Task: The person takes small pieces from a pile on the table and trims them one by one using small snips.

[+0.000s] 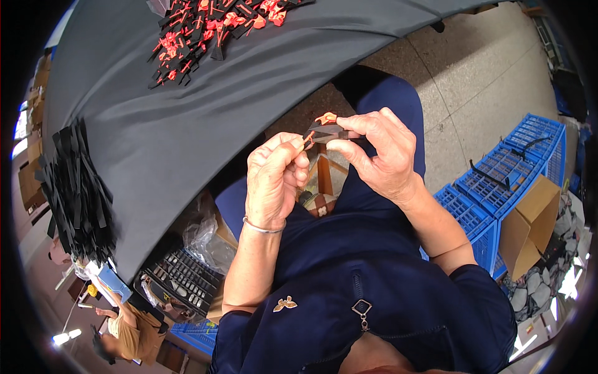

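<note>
Above my lap, my left hand (272, 174) and my right hand (385, 156) face each other, both closed in a pinch. Between them is a short black strip (324, 131) with an orange piece (326, 118) on its upper side. My left fingertips grip the strip's left end, where a thin orange bit shows. My right thumb and fingers press on its right end. On the black-covered table (249, 93) lies a pile of black strips with orange pieces (212, 28), at the far left. A thick bundle of long black strips (78, 193) hangs over the table's left side.
Blue plastic crates (498, 181) stand on the right, beside an open cardboard box (529, 227). A dark crate (180, 280) and a clear plastic bag (205, 243) sit under the table edge at left. Another person (134, 330) is at lower left.
</note>
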Action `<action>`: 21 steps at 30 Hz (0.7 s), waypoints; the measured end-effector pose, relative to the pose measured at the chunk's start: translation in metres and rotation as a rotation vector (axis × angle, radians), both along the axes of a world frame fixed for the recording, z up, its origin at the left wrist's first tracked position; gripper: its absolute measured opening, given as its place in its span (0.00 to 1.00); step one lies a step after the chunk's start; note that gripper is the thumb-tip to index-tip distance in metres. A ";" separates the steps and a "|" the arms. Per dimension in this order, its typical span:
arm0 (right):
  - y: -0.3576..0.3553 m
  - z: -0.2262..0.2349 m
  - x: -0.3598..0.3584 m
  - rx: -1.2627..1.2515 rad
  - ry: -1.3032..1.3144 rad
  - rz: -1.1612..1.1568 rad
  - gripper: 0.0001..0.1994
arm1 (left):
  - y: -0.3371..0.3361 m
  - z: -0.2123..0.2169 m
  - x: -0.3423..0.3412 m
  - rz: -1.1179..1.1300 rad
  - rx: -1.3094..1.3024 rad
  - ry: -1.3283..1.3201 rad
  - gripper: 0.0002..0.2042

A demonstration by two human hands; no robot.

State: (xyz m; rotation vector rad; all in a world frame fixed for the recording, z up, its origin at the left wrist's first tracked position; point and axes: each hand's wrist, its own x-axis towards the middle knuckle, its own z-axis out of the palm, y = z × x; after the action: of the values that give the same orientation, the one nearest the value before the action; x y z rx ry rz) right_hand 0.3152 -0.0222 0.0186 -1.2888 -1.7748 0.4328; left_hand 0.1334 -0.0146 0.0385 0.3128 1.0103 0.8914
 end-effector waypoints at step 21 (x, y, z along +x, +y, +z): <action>-0.002 0.001 0.008 -0.857 0.802 -0.017 0.16 | -0.017 -0.006 0.014 -0.069 0.230 0.542 0.04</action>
State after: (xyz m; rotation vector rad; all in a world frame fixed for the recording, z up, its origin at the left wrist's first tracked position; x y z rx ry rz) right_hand 0.3232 -0.0240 0.0199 -1.3706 -0.8853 1.5648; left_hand 0.1469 -0.0315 0.0329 0.8103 1.3846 0.8801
